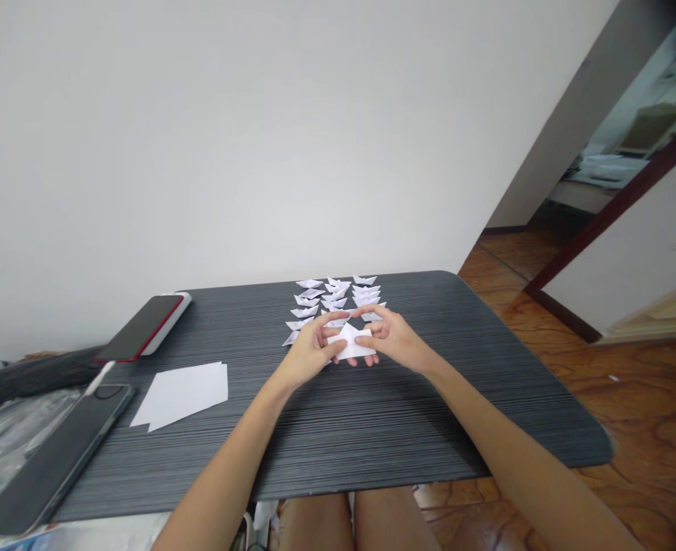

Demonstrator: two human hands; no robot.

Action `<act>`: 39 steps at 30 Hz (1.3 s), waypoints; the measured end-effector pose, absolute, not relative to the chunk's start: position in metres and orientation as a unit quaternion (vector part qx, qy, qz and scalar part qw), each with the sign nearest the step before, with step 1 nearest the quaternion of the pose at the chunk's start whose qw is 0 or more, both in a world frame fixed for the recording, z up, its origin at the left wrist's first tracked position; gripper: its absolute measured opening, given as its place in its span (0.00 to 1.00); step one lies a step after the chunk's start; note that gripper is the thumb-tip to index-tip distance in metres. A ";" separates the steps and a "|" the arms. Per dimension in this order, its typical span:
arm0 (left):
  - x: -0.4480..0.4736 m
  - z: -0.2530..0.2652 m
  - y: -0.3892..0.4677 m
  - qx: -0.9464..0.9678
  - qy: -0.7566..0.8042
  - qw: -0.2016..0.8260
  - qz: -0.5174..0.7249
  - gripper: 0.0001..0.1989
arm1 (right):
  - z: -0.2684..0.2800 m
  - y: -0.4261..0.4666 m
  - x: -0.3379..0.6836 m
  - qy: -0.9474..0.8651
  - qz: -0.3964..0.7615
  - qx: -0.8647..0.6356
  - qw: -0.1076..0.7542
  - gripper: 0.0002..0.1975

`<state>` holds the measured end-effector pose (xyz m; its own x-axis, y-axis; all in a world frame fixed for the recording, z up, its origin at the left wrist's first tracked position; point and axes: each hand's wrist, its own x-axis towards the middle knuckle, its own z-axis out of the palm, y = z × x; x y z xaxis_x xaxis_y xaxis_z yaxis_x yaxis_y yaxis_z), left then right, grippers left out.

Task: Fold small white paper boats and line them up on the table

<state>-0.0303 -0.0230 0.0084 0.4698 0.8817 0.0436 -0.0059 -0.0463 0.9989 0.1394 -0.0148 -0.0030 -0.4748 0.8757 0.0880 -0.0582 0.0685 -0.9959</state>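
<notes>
Left hand (308, 350) and right hand (398, 340) pinch a folded paper (349, 346) (white, peaked), fingers clamped; paper boats (305, 312) stand beyond. The table (383, 421) is dark.

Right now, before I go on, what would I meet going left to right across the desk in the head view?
Dark phone-like device at the near-left corner → white paper sheets → left hand → folded white paper held between the hands → right hand.
</notes>
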 end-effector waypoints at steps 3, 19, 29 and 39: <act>-0.031 0.010 -0.023 0.628 0.361 0.591 0.356 0.23 | -0.005 -0.015 0.140 -0.627 0.599 -0.335 0.369 0.17; -0.033 0.009 -0.024 0.617 0.379 0.592 0.354 0.26 | -0.007 -0.016 0.136 -0.601 0.615 -0.362 0.360 0.11; -0.047 0.016 -0.020 0.646 0.441 0.454 0.426 0.19 | -0.005 -0.012 0.147 -0.622 0.517 -0.421 0.410 0.12; -0.030 -0.001 -0.057 0.866 0.365 0.118 0.322 0.09 | -0.006 -0.052 0.156 -0.869 0.075 -0.367 0.324 0.07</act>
